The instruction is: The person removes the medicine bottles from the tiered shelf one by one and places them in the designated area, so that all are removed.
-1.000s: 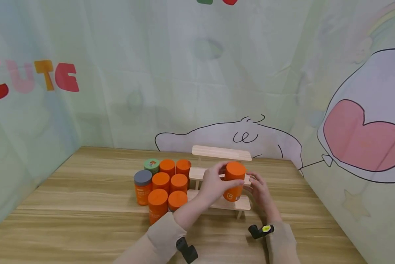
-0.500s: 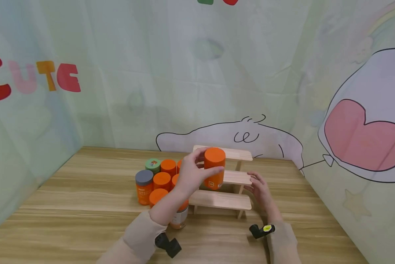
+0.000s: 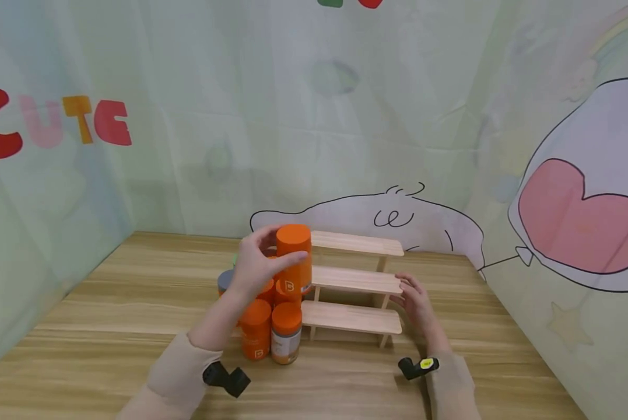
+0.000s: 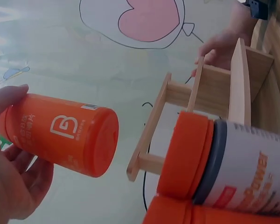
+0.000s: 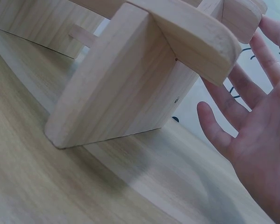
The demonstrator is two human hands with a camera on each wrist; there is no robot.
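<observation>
My left hand (image 3: pixel 253 265) grips an orange jar (image 3: pixel 294 235) upright, thumb in front and fingers behind, above the cluster of jars. In the left wrist view the raised jar (image 4: pixel 67 133) bears a white logo and clears the other jars. A three-tier wooden shelf (image 3: pixel 353 280) stands to its right with bare tiers. Beside the shelf's right end is my right hand (image 3: pixel 416 300), fingers extended. The right wrist view shows the fingers of that hand (image 5: pixel 266 126) against the end of a wooden tier (image 5: pixel 200 44); firm contact is hard to judge.
Several jars stand close together left of the shelf, including an orange one (image 3: pixel 255 329), a white-labelled one (image 3: pixel 286 335) and a grey-lidded one (image 3: pixel 224 281), partly hidden by my left arm. Wood-grain table (image 3: pixel 135 326) surrounds them. A printed curtain (image 3: pixel 314 134) hangs behind.
My left hand has carried the orange jar from in front of the shelf leftward and up, over the cluster. My right hand has stayed at the shelf's right end.
</observation>
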